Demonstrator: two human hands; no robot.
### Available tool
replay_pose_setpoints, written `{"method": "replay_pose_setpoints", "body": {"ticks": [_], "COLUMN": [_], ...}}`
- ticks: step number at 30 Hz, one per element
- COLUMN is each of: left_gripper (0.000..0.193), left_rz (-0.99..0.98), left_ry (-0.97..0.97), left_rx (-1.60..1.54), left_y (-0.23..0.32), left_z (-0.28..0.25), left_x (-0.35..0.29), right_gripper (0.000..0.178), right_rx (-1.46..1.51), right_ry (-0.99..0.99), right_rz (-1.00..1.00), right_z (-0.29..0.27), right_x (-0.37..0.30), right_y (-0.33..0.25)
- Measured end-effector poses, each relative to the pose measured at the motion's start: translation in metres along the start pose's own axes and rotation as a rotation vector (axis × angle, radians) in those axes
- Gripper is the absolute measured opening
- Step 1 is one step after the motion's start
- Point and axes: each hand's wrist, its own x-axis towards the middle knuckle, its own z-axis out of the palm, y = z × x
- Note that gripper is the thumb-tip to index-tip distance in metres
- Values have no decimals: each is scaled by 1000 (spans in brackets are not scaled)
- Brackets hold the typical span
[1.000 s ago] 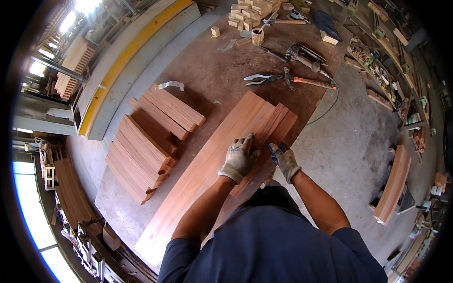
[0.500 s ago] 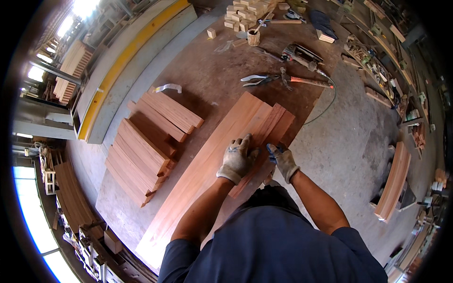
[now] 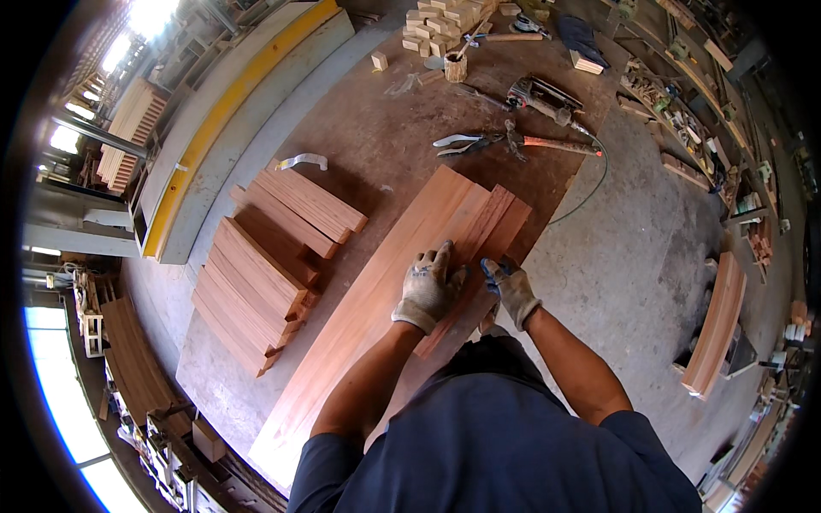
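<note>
Both my hands wear pale work gloves with blue on the fingers. Spread over a long, smooth reddish panel (image 3: 368, 295), my left hand (image 3: 428, 289) lies with its fingers stretched forward and its thumb out to the right. A narrower, darker wooden board (image 3: 499, 224) runs along the panel's right side, passing partly beneath my hands. At that board's right edge, my right hand (image 3: 515, 295) is closed, thumb and fingers bent around the edge. The undersides of its fingers are hidden.
Left of the panel lie several stacked wooden boards (image 3: 248, 282) and a curved pale strip (image 3: 302, 160). Beyond are pliers (image 3: 466, 147), a hammer (image 3: 556, 145), a corded power tool (image 3: 547, 98), a brush pot (image 3: 456, 67) and small wood blocks (image 3: 440, 26). A yellow-striped beam (image 3: 231, 103) stands left.
The view has shifted very slightly. Both hands stay at nearly the same places on the wood, and the surrounding things have not moved.
</note>
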Motion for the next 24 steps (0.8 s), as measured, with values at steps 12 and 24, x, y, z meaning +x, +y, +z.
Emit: {"method": "replay_pose_setpoints", "body": {"ticks": [12,24], "left_gripper": [56,55], "left_rz": [-14,-1], "left_ry": [11,58], "left_rx": [8,-3], "left_y": [-1,-2], "left_z": [3,4], "left_x": [0,-1], "right_gripper": [79,78], "right_rx": [-2,3], "right_ry": [18,25], "right_rz": [6,4], "right_z": [0,2], "right_x": [1,-3], "right_y": [4,-4]}}
